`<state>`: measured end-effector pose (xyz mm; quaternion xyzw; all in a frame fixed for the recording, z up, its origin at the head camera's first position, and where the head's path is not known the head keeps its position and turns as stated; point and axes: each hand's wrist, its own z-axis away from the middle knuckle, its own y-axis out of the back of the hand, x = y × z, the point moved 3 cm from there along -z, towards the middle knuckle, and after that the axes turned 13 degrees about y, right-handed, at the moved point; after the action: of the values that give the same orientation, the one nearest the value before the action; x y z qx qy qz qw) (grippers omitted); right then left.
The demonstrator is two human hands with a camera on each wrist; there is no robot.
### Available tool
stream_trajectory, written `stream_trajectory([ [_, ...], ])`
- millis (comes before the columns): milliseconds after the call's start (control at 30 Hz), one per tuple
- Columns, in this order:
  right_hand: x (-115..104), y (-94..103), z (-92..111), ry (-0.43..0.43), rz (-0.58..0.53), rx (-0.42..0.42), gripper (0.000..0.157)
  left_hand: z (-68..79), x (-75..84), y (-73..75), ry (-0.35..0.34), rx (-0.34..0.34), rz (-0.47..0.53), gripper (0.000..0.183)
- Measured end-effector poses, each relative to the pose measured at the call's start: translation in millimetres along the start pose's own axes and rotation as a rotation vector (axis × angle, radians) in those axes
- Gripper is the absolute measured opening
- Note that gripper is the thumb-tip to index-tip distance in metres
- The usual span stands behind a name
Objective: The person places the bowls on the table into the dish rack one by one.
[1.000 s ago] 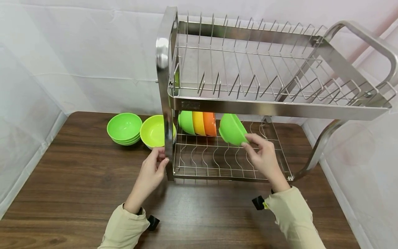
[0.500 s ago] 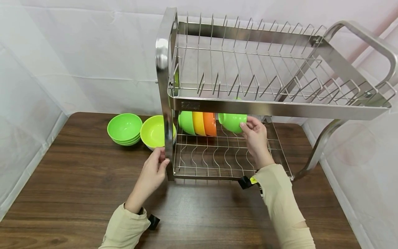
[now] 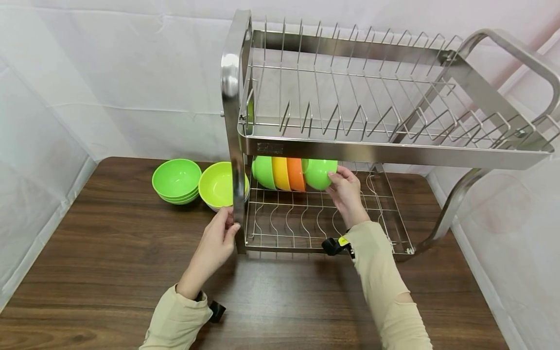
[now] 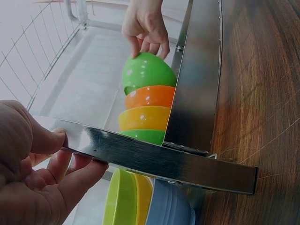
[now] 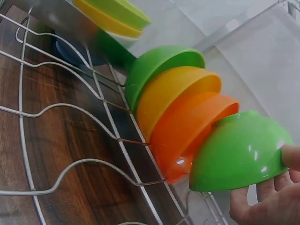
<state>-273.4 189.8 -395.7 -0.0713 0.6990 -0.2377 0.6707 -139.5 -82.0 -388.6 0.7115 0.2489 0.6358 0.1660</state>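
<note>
My right hand (image 3: 349, 194) pinches a green bowl (image 3: 321, 174) by its rim, on the lower tier of a metal dish rack. The bowl is on its side, close against an orange bowl (image 3: 296, 175). Left of that stand a yellow bowl (image 3: 281, 174) and another green bowl (image 3: 262, 173), leaning in a row. In the right wrist view the held bowl (image 5: 243, 150) overlaps the orange bowl's edge; its inside is hidden. My left hand (image 3: 216, 238) grips the rack's left post (image 4: 117, 147) between thumb and fingers.
Left of the rack, a stack of green bowls (image 3: 177, 179) stands beside a stack topped by a yellow-green bowl (image 3: 216, 184), partly behind the post. Blue bowls (image 4: 168, 206) show in that stack. The rack's upper tier (image 3: 393, 153) overhangs the lower wires.
My right hand has carried the green bowl back and then left, from apart to against the orange bowl, turning it on the way. My left hand keeps its hold on the post.
</note>
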Motion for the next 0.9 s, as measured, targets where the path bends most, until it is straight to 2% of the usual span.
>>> stream_trajectory([
  [267, 14, -0.5, -2, -0.029, 0.11, -0.001, 0.018, 0.6, 0.9, 0.0, -0.004, 0.005, 0.006, 0.021],
  [600, 19, -3.6, -3, -0.028, 0.163, -0.007, 0.018, 1.4, 1.3, -0.1, -0.007, 0.001, 0.002, 0.021],
  [833, 22, -7.0, -5, 0.026, 0.337, -0.041, 0.015, 1.0, -0.4, -0.9, -0.007, 0.001, 0.002, 0.022],
  [900, 22, -7.8, -5, 0.042, 0.403, -0.056, 0.019, 1.1, -0.4, -0.8, -0.002, -0.001, 0.007, 0.023],
])
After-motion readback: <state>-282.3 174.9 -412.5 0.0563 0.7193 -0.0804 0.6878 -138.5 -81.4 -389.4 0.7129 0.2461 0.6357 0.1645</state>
